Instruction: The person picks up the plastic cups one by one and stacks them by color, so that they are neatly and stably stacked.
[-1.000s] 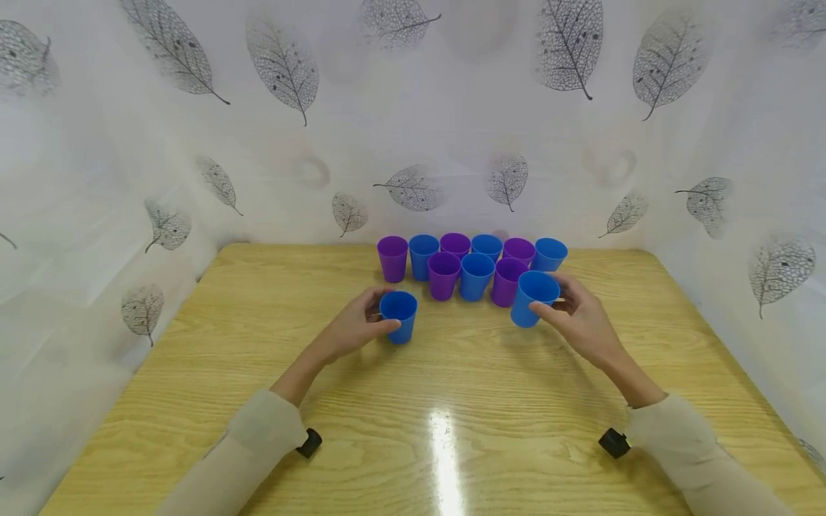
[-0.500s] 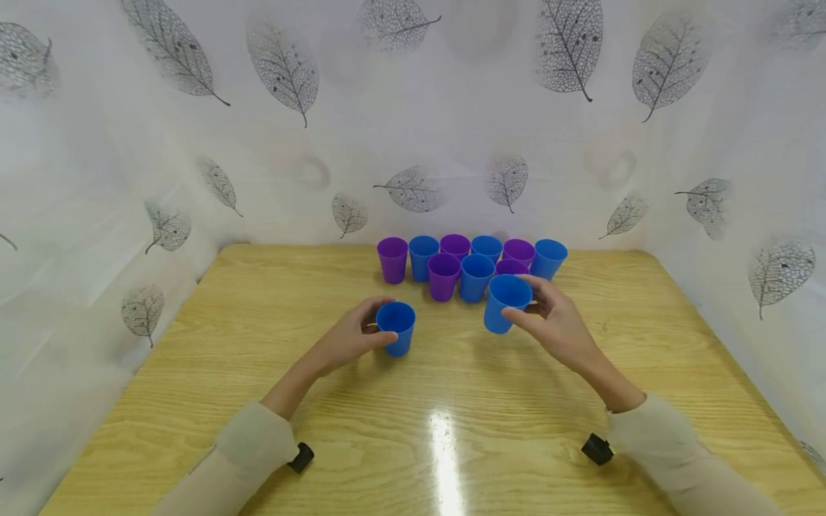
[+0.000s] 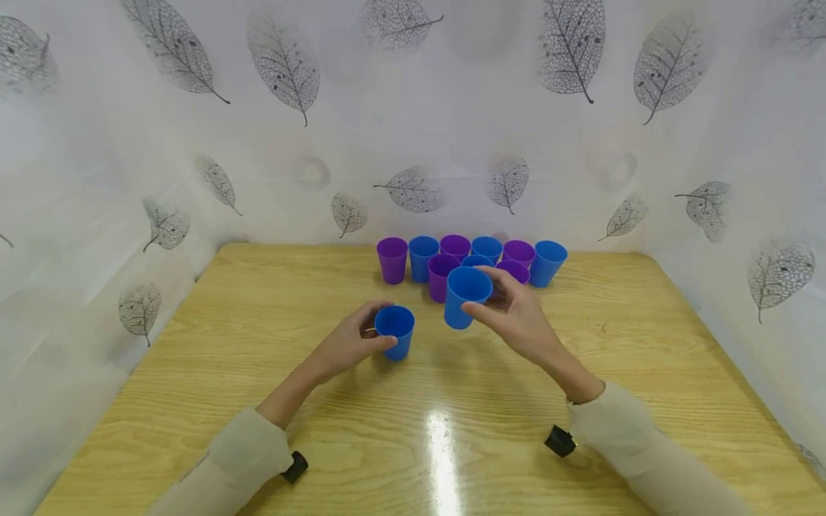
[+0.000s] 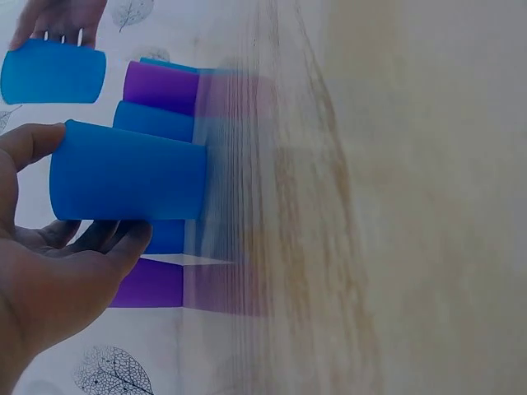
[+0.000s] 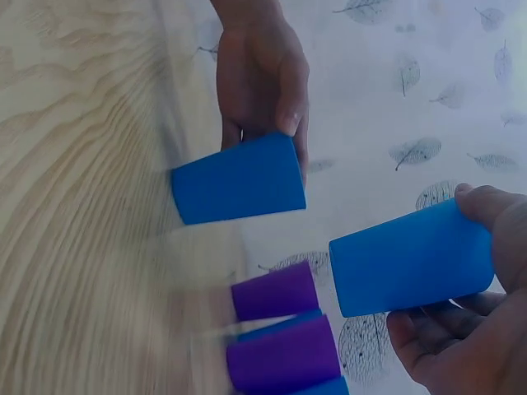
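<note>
My left hand (image 3: pixel 351 342) grips a blue cup (image 3: pixel 395 333) by its side, mouth up, low over the table left of centre. Thumb and fingers curl round it in the left wrist view, where the same blue cup (image 4: pixel 128 173) fills the middle. To the right and a bit higher, my right hand (image 3: pixel 521 319) holds another blue cup (image 3: pixel 461 304) near its rim, raised off the table with its shadow below. The right wrist view shows this raised cup (image 5: pixel 412 259) between thumb and fingers, apart from the left hand's cup (image 5: pixel 239 181).
Purple and blue cups stand upright in two rows at the table's back, among them a purple cup (image 3: pixel 391 259) at the left end and a blue cup (image 3: pixel 548 263) at the right end. Behind the wooden table (image 3: pixel 361 444) hangs a white leaf-print sheet (image 3: pixel 452 107).
My right hand has carried its blue cup leftward, from the right of the cup group to in front of its middle, and lifted it. My left hand has drawn its cup slightly nearer.
</note>
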Available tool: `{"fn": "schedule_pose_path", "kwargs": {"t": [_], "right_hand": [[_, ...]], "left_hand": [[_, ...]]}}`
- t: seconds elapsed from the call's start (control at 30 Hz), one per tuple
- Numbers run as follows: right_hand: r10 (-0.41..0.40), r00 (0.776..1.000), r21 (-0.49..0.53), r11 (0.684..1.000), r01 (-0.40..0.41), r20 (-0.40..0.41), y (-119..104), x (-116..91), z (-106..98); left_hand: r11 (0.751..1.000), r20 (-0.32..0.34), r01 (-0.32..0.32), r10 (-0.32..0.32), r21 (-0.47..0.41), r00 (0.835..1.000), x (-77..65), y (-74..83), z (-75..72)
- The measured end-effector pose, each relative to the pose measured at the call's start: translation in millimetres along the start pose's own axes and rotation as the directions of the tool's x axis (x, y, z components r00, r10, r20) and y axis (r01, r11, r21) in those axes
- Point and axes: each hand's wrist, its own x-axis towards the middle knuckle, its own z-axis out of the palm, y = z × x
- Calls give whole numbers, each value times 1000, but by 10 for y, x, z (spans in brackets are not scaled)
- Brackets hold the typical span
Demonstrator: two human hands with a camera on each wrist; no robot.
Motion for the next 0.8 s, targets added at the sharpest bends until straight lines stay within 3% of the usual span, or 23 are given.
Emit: {"fn": "schedule_pose_path", "kwargs": {"t": [0.33, 0.57, 0.8], "right_hand": [[-9, 999, 17, 1000, 8, 48, -215, 191, 306], [-39, 997, 76, 997, 34, 68, -260, 299, 489], [-47, 995, 52, 998, 43, 82, -262, 338, 614]], "left_hand": [[1000, 0, -5, 5, -4, 1000, -36, -3, -7], [1000, 2, -5, 5, -6, 1000, -45, 7, -8], [1000, -6, 8, -8, -8, 1000, -38, -20, -2]]}}
